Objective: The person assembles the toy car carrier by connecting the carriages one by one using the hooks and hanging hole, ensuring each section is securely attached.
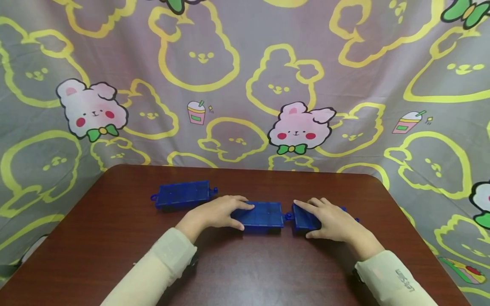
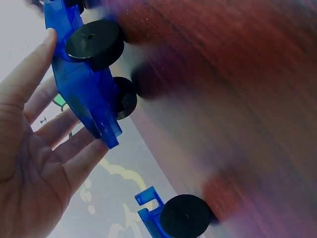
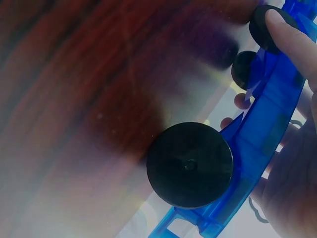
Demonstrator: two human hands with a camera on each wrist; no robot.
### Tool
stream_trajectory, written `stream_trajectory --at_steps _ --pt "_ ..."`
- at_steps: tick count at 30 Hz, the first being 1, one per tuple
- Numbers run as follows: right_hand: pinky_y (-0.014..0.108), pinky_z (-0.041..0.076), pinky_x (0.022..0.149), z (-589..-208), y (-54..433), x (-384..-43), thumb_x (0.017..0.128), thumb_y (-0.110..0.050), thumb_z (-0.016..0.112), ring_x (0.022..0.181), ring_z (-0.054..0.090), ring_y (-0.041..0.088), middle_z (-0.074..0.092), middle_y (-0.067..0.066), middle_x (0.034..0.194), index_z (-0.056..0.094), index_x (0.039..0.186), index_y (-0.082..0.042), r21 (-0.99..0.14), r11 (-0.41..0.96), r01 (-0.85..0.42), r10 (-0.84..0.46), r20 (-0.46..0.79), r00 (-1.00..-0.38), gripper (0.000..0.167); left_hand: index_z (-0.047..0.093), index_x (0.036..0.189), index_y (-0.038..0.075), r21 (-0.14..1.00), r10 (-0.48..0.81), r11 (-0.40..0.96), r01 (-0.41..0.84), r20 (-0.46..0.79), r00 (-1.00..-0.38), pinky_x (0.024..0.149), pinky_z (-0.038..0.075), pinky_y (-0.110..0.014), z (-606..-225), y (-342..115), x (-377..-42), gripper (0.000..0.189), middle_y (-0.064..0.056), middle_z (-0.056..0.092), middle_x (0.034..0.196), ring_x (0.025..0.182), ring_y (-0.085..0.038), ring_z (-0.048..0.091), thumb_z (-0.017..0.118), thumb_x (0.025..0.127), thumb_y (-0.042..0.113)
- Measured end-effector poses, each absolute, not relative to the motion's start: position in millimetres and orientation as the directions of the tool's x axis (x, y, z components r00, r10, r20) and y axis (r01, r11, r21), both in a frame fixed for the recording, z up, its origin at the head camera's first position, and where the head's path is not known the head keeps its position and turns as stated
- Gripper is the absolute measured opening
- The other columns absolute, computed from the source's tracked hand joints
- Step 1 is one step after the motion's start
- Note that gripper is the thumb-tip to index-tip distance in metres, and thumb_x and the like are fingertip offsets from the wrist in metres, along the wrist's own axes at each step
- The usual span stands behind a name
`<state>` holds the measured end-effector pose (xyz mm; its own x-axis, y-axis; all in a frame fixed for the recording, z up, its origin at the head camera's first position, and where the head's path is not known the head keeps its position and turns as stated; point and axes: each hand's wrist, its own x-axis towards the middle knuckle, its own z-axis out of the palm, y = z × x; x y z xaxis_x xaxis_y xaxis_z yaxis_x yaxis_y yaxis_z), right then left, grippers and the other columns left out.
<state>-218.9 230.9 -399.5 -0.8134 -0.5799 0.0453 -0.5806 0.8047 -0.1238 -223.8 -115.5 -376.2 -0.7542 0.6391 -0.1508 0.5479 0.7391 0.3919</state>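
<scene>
While only wrist views clearly show wheels [image 3: 190, 166], left grip [image 1: 220, 212] and right grip [image 1: 333, 220], half-spread, each hold a blue car [image 1: 264, 214].

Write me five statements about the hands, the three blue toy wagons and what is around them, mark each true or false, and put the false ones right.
1. The left hand holds the middle wagon. True.
2. The right hand holds nothing. False: it grips the right wagon.
3. A hand rests on the left wagon. False: that wagon stands on the table, apart from both hands.
4. The right wagon has black wheels. True.
5. The cloth behind the table is plain white. False: it is greyish, with yellow outlines and cartoon animals on it.
</scene>
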Motion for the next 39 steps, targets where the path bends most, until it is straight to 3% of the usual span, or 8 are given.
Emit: stream_trajectory --at_steps 13,18,26,39 --pt "0.058 0.053 0.090 -391.6 231.8 -217.1 0.075 -0.038 0.086 0.123 0.049 0.037 0.054 0.014 0.137 0.045 0.150 -0.022 -0.226 0.811 -0.540 -0.557 -0.012 -0.831 0.087 0.051 0.147 0.020 0.432 0.659 0.709 0.557 -0.126 -0.741 0.116 0.036 -0.051 -376.3 -123.3 -226.4 0.066 -0.009 0.043 0.156 0.145 -0.030 0.040 0.075 0.087 0.036" --pt "0.057 0.054 0.090 -388.0 227.3 -211.3 0.076 -0.040 0.085 0.127 0.048 0.037 0.051 0.014 0.141 0.048 0.148 -0.022 -0.262 0.809 -0.526 -0.548 -0.010 -0.837 0.083 0.048 0.149 0.017 0.444 0.640 0.708 0.549 -0.076 -0.765 0.117 0.035 -0.052 -373.3 -135.4 -223.6 0.069 -0.007 0.045 0.155 0.144 -0.029 0.041 0.072 0.089 0.043" --pt "0.056 0.051 0.097 -382.1 212.9 -212.4 0.079 -0.042 0.083 0.131 0.047 0.036 0.050 0.013 0.144 0.049 0.148 -0.020 -0.308 0.783 -0.540 -0.559 0.033 -0.829 0.080 0.048 0.148 0.013 0.409 0.579 0.739 0.535 0.019 -0.815 0.116 0.034 -0.055 -363.5 -173.8 -222.1 0.063 -0.009 0.048 0.152 0.143 -0.033 0.042 0.067 0.094 0.038" --pt "0.053 0.049 0.102 -382.4 169.0 -221.3 0.081 -0.044 0.081 0.131 0.048 0.028 0.045 0.010 0.150 0.046 0.150 -0.022 -0.368 0.716 -0.594 -0.625 0.042 -0.780 0.081 0.042 0.150 0.005 0.391 0.438 0.815 0.428 0.066 -0.896 0.112 0.032 -0.064 -376.7 -236.7 -236.0 0.070 -0.024 0.039 0.154 0.143 -0.046 0.034 0.072 0.092 0.027"
